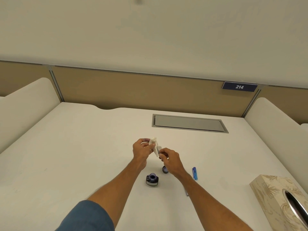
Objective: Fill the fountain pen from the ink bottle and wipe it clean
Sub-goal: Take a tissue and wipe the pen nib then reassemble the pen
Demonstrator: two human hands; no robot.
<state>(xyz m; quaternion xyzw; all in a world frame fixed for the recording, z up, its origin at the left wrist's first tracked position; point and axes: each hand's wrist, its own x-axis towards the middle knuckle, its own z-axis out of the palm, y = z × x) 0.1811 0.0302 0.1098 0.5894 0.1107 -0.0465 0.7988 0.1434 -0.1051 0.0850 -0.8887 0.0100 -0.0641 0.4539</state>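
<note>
tissue (154,145) pinched in our left hand (141,150), touching the tip of the fountain pen (158,150), which our right hand (170,160) grips, both held above the table (83,164). ink bottle (152,179) stands open between our forearms, cap (165,169) just beside it; blue pen part (195,173) near, tissue box (283,197) far right

The number "214" was printed in white on a small dark blue plate (239,87), which was fixed at the top edge of the tan partition (133,90), far right beyond the desk (83,147). The label on the ink bottle (152,180) was too small to be read.
</note>
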